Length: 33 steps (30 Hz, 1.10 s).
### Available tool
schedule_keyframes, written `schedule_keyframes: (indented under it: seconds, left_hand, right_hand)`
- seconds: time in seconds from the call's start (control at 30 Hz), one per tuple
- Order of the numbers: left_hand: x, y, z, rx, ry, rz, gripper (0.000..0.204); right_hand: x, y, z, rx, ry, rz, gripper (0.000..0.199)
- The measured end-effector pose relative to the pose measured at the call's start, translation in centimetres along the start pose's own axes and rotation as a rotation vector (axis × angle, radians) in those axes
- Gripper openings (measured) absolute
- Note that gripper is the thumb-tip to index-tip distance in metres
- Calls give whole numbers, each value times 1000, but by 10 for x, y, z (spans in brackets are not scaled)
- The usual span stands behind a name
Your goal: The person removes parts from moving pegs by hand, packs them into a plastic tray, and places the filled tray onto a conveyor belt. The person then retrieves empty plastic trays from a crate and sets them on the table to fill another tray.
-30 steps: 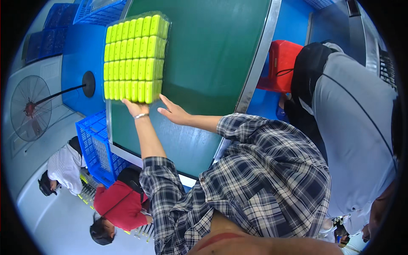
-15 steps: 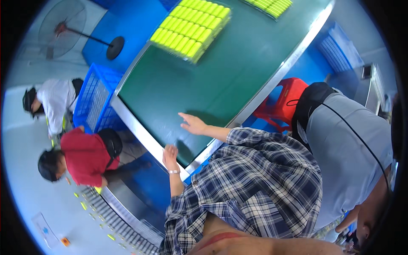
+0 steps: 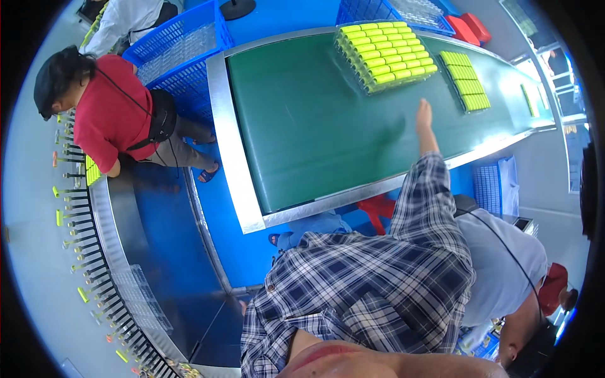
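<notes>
My right hand [image 3: 425, 114] reaches out over the green conveyor belt [image 3: 302, 138], fingers stretched out and nothing held. It is nearest to a stack of clear plastic trays full of yellow-green cylinders [image 3: 387, 55], which it does not touch. Just beyond, to the right, a single flatter tray of the same cylinders [image 3: 465, 82] lies on the belt, and a smaller one [image 3: 529, 101] is farther along. Only a sliver of my left hand [image 3: 242, 307] shows beside my sleeve, low at my left side; its fingers are hidden.
A metal rim [image 3: 236, 145] edges the belt. Blue crates [image 3: 183, 50] with clear trays stand behind it. A co-worker in a red shirt [image 3: 113, 104] works at a roller line [image 3: 94, 246] on the left. Another person in grey [image 3: 504, 264] stands close on my right, near a red stool [image 3: 377, 211].
My view has turned right along the belt. My right hand has stretched out toward the tray stack. My left hand has left the belt's metal edge and dropped to my side.
</notes>
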<state>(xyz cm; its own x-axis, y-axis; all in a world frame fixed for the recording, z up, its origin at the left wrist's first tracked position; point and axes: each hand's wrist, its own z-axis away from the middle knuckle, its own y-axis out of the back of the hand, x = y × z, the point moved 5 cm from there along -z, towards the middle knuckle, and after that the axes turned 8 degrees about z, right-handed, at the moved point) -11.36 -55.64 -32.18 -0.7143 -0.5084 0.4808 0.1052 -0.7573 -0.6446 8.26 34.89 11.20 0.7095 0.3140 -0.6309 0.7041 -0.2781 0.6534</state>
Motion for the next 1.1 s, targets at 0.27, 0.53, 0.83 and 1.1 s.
schedule_keyframes:
  seconds: [0.27,0.53,0.83,1.1]
  left_hand:
    - [24,-174,-64,-112,-81,-428,49]
    - [36,-411,-233,-589,-113,-882,47]
    - [9,-486,-282,-900,-314,-1208,46]
    - [27,-495,-238,-1083,-567,-1368,44]
  right_hand:
    - [24,-69,-93,-35,-551,-520,83]
    - [32,-76,-239,166,-354,-765,74]
    - [49,-84,-242,54,-353,-598,74]
    - [12,-74,-73,416,-295,-739,46]
